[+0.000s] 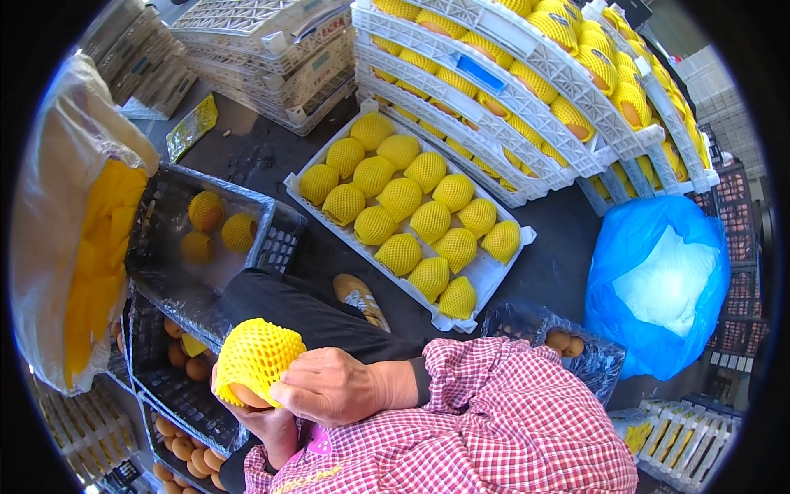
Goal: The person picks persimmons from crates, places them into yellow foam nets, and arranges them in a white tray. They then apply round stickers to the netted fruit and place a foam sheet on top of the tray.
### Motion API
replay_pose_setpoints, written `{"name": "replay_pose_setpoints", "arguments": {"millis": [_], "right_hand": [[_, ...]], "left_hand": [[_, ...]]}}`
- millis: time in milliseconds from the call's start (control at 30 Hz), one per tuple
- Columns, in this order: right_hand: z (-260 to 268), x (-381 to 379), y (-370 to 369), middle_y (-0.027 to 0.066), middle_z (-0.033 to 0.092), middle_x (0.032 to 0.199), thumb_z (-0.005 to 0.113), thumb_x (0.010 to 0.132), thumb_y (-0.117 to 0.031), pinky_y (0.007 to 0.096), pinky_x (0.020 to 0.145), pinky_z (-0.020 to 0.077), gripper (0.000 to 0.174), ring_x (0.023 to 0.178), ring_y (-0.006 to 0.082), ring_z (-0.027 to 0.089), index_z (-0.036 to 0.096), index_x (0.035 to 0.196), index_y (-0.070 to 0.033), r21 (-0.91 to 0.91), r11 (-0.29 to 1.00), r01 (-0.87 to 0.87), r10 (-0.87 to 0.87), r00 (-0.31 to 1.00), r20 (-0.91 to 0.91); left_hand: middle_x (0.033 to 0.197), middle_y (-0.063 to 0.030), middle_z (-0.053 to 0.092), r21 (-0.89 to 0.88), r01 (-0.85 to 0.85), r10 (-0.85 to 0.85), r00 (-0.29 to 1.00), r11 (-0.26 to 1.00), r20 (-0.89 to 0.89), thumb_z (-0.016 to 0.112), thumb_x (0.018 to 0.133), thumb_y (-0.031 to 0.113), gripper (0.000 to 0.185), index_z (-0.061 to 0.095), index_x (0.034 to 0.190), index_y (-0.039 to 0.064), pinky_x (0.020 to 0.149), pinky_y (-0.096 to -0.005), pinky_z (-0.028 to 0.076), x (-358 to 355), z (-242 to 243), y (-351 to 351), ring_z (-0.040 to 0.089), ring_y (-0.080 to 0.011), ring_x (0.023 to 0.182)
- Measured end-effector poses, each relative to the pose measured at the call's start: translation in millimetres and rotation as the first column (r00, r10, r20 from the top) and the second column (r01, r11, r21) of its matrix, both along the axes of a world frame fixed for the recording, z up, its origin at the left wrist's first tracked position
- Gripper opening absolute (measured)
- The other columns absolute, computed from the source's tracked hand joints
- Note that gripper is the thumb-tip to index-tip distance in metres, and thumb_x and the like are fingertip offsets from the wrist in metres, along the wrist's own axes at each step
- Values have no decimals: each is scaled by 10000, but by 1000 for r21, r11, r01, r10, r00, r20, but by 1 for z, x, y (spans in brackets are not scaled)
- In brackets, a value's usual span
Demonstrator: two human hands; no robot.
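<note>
In front of my chest, a round orange-brown fruit (247, 396) sits inside a yellow foam net sleeve (260, 355), its lower end bare. My left hand (271, 426) cups the fruit from below, partly hidden behind it. With curled fingers, my right hand (333, 386) pinches the sleeve's edge on the right side. Beyond my knee lies a white plastic crate (494, 281) with rows of fruits in yellow net sleeves (400, 199). A dark plastic crate (247, 244) by my leg contains three sleeved fruits (207, 211).
Bare fruits (191, 454) fill dark crates at lower left. Beside them stands a white sack (55, 204) holding yellow sleeves (102, 259). Stacked white crates (469, 74) of sleeved fruit rise ahead, with more crates (278, 68) left. A blue bag (642, 228) stands right.
</note>
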State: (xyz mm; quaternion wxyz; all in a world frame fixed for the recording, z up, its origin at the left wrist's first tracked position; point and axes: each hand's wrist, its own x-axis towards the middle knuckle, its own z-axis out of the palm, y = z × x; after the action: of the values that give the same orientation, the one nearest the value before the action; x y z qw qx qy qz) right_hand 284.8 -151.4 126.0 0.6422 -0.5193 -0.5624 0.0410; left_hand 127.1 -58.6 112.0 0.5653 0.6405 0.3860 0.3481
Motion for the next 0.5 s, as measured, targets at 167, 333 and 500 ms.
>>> {"name": "replay_pose_setpoints", "arguments": {"millis": [167, 333, 500], "right_hand": [[-6, 22, -28, 162, 602, 1098, 752, 885, -352, 373, 917, 545, 749, 1024, 274, 661, 290, 1381, -33, -186, 931, -314, 49, 613, -789], [-61, 78, -76, 93, 595, 1204, 765, 824, -318, 362, 964, 498, 665, 1108, 195, 594, 454, 1347, -50, 41, 984, -174, 45, 21, -999], [-210, 110, -203, 109, 635, 1135, 780, 794, -243, 414, 852, 581, 594, 998, 250, 667, 518, 1287, -39, -435, 840, 325, -374, -234, -897]], "left_hand": [[1388, -122, 422, 465, 207, -192, 978, 861, -80, 933, 628, 218, 990, 366, 1433, 112, 1101, -445, 399, 46, -4, 19, 461, -297, 1308], [1369, -173, 532, 445, 849, -871, 422, 284, -250, 869, 688, 195, 678, 603, 1305, 107, 1117, -533, 348, 118, 18, -7, 458, -386, 1328], [1370, -146, 471, -120, 922, -908, 329, 368, -258, 730, 808, 18, 628, 509, 1393, 69, 1031, -372, 485, 112, -22, -20, 561, -271, 1230]]}}
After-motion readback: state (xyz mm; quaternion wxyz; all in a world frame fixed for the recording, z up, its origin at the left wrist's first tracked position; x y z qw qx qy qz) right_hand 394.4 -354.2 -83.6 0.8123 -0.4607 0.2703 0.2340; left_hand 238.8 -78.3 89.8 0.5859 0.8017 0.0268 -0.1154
